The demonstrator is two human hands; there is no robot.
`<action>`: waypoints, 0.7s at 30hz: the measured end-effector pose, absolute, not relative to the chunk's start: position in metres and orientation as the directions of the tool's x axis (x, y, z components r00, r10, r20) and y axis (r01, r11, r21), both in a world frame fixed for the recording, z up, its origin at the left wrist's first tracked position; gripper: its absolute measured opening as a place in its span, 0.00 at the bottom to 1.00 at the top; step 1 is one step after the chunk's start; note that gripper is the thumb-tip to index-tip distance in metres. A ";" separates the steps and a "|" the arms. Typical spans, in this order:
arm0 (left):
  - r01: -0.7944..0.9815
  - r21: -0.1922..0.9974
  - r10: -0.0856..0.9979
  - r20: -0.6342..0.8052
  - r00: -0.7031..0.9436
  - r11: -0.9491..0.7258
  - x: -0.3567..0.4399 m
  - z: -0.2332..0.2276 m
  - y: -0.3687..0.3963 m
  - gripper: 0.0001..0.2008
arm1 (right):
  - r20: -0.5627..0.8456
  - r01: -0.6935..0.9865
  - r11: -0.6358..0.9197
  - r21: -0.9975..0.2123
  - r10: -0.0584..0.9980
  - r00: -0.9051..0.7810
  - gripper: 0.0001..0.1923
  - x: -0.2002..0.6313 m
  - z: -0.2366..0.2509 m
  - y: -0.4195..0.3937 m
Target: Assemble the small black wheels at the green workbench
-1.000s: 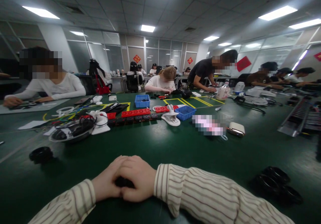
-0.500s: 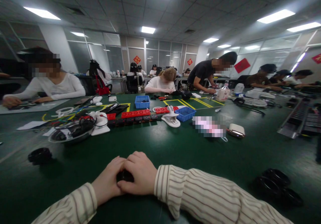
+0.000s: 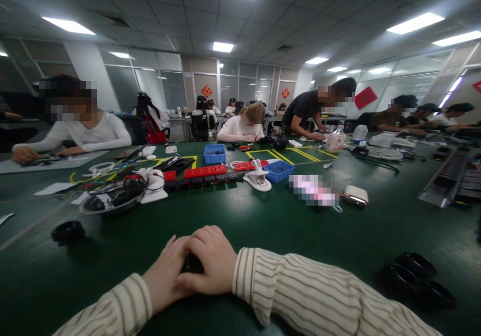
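Both hands meet low in the middle of the head view, closed around a dark, glossy black part [image 3: 193, 264] that is mostly hidden by the fingers. My right hand [image 3: 212, 261] lies over the top of it, thumb bent toward me. From the other side my left hand [image 3: 167, 271] wraps it, its fingers partly behind the right ones. Off to the left sits a black ribbed ring [image 3: 68, 232]. Several similar black rings [image 3: 400, 278] are grouped at the lower right, beside my striped right sleeve [image 3: 293, 281].
Across the green table [image 3: 240, 215] lie a glass bowl of cables [image 3: 112, 198], a white clip-on base [image 3: 257, 178], red socket strips [image 3: 205, 170], blue bins [image 3: 278, 170] and a white-and-gold case [image 3: 355, 195]. Co-workers, one in a white top [image 3: 93, 130], sit or stand around it.
The hands stay closed together on the black part, with the left shifting slightly and a bit more of the part showing. The whole view has drifted a little to one side.
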State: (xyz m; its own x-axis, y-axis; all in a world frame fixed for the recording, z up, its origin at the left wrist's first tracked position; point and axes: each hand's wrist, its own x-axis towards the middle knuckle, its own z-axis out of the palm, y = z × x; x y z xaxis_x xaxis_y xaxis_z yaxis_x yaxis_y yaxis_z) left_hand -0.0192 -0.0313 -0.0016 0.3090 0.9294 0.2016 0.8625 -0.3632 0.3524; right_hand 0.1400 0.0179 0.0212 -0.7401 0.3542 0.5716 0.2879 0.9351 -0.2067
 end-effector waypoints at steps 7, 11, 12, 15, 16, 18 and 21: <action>0.907 0.325 0.959 0.185 0.215 -0.266 -0.009 0.007 -0.034 0.21 | 0.473 0.401 0.889 -0.219 0.456 -0.753 0.21 0.137 0.020 0.017; 0.822 0.455 0.940 0.159 0.302 -0.341 -0.020 0.005 -0.026 0.21 | 0.478 0.273 0.933 -0.234 0.355 -0.804 0.15 0.138 0.022 0.017; 0.790 0.492 0.929 0.160 0.332 -0.367 -0.023 0.003 -0.025 0.22 | 0.479 0.226 0.945 -0.235 0.315 -0.819 0.13 0.138 0.022 0.017; 0.715 0.544 0.895 0.198 0.399 -0.439 -0.028 -0.002 -0.022 0.27 | 0.484 0.089 0.970 -0.225 0.191 -0.854 0.11 0.138 0.023 0.018; 0.708 0.540 0.888 0.213 0.408 -0.455 -0.029 -0.003 -0.022 0.29 | 0.488 0.051 0.974 -0.221 0.156 -0.859 0.12 0.139 0.024 0.018; 0.711 0.515 0.876 0.219 0.430 -0.478 -0.030 -0.005 -0.022 0.32 | 0.503 0.001 0.976 -0.217 0.113 -0.857 0.13 0.139 0.024 0.019; 0.731 0.493 0.877 0.175 0.448 -0.472 -0.029 -0.004 -0.023 0.34 | 0.549 0.035 0.974 -0.222 0.155 -0.821 0.15 0.140 0.023 0.019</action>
State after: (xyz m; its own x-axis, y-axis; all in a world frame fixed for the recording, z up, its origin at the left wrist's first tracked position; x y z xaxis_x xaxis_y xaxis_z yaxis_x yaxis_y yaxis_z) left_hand -0.0293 -0.0232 -0.0045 0.4484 0.8766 0.1750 0.7309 -0.4722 0.4928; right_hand 0.1399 0.0193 0.0226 -0.8211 0.1547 0.5495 0.0347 0.9743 -0.2224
